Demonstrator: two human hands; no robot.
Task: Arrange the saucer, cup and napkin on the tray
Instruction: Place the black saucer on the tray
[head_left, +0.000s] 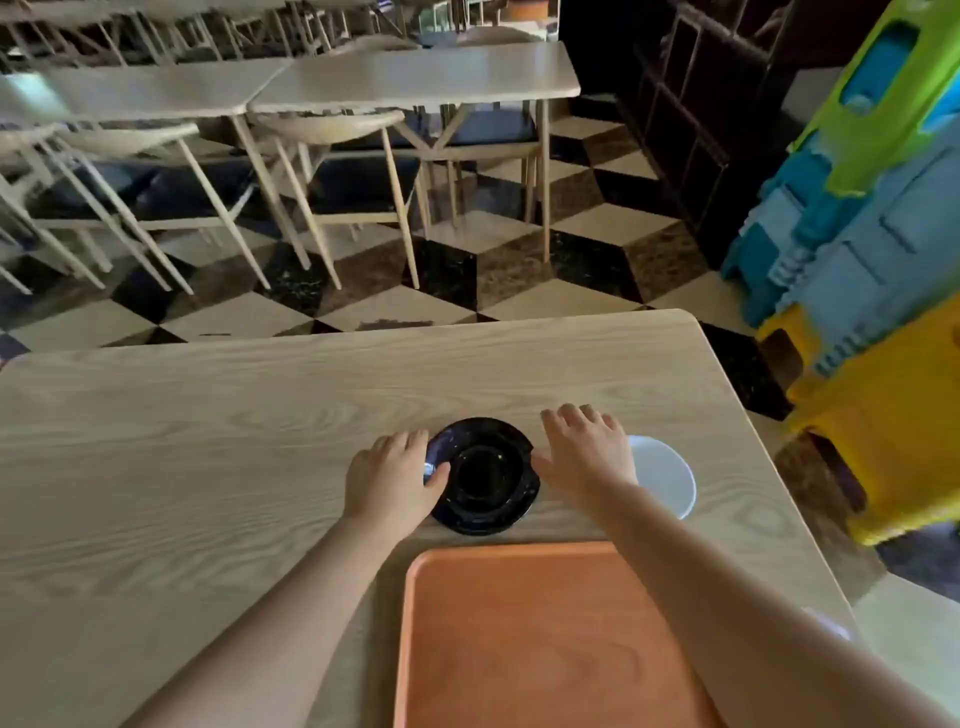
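Note:
A black saucer (470, 517) lies on the wooden table just beyond the orange tray (545, 634), with a black cup (485, 475) standing in its middle. My left hand (392, 480) rests at the saucer's left rim, thumb over the edge. My right hand (587, 452) is at the saucer's right edge, fingers spread flat, thumb touching the rim. A white round object (667, 475), partly hidden by my right hand, lies to the right. The tray holds nothing.
The table (208, 441) ends just past the saucer and at the right. Beyond it are a checkered floor, pale tables and chairs (332, 130). Stacked blue, green and yellow plastic items (872, 234) stand at the right.

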